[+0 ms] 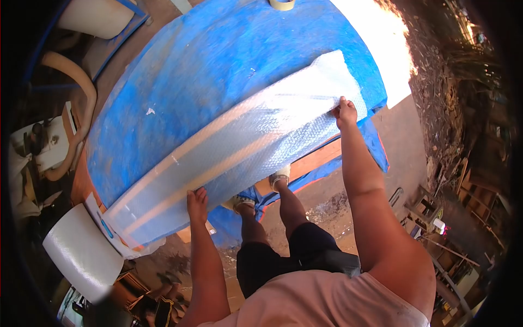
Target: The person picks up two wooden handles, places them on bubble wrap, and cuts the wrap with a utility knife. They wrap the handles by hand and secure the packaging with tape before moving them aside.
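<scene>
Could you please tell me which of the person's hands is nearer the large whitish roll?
The left hand, at the bubble-wrap sheet's near edge; the right hand is farther from the whitish roll, towards the sheet's opposite end.

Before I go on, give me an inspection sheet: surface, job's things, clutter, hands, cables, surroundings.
Surface: blue tarp with a pale fleck.
Job's things: bubble wrap sheet lies across it, tan strips showing through; bubble wrap roll at the left end.
Clutter: tape roll at the far edge.
Hands: left hand at the sheet's near edge, grip unclear; right hand pinches the sheet near its right end.
Cables: nothing seen.
Surroundings: curved tube at left, wooden pieces at right.
</scene>
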The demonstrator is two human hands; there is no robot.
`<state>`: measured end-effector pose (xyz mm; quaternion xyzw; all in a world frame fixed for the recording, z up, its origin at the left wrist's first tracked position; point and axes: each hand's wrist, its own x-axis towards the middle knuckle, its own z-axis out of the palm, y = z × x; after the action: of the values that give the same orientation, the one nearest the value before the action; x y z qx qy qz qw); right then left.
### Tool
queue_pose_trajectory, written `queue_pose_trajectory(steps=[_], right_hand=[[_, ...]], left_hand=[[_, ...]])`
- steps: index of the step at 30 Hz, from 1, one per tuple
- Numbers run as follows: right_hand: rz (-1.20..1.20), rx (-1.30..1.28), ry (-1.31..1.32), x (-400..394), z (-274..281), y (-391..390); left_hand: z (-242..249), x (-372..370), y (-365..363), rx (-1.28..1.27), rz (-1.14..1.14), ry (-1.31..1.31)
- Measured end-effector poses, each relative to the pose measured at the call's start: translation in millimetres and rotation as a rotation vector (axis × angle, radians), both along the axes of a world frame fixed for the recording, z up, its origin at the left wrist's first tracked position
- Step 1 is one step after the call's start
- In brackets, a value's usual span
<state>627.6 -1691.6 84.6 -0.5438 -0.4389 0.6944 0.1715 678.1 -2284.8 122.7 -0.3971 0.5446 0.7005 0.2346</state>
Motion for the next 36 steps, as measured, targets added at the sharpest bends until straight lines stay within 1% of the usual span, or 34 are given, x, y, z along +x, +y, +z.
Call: queue_pose_trajectory(steps=[2,4,7,8,10,15,17,19,22,23,24,25,26,27,28,29,30,31,33,35,36], right_hand=[[0.003,0.035,0.012,2,-1,-2],[-0.035,0.003,0.061,1,7,-8],[-0.074,-0.027,0.094,-3,29,-20],[-0.068,-0.031,0.094,-1,28,-23],[0.122,-0.016,0.05,4,22,-26],[0.052,0.032,0.168,10,-7,-15],[0.13,0.099,0.178,11,-16,-5],[0.187,0.273,0.059,11,-31,4],[0.2,0.273,0.056,14,-49,16],[0.239,0.282,0.093,19,-64,26],[0.161,0.308,0.064,11,-45,11],[0.191,0.295,0.045,13,-47,14],[0.238,0.298,0.102,16,-56,22],[0.241,0.256,0.104,16,-49,20],[0.216,0.264,0.046,11,-38,14],[0.185,0.275,-0.016,9,-28,8],[0.233,0.261,0.008,10,-25,7],[0.276,0.251,0.028,10,-24,8],[0.232,0.23,-0.038,6,-19,6],[0.202,0.23,-0.052,3,-17,4],[0.201,0.228,-0.073,2,-16,4]], left_hand=[[0,-1,3,-0.011,0.005,-0.001],[0,-2,3,-0.055,0.008,-0.007],[-1,-1,2,-0.049,-0.002,-0.005],[-2,-1,2,-0.053,0.004,-0.004],[-3,-1,1,-0.042,0.003,0.008],[4,-5,5,-0.037,0.027,-0.011],[4,-7,12,-0.05,0.063,-0.029],[-1,-2,13,-0.131,0.014,0.034],[-10,-4,9,-0.181,-0.005,0.005],[-12,-4,8,-0.188,-0.032,0.007],[-12,-6,6,-0.128,0.007,-0.007],[-12,-7,0,-0.062,0.039,-0.016],[-5,-11,-3,-0.063,0.031,-0.049],[3,-14,-11,-0.055,0.016,-0.085],[6,-16,-26,-0.074,0.059,-0.08],[8,-19,-43,-0.215,0.181,-0.106],[8,-23,-61,-0.352,0.297,-0.137],[8,-23,-80,-0.362,0.321,-0.138],[4,-26,-127,-0.548,0.765,0.088],[-10,-26,-183,-0.507,0.981,0.351],[-10,-29,-205,-0.506,0.988,0.345]])
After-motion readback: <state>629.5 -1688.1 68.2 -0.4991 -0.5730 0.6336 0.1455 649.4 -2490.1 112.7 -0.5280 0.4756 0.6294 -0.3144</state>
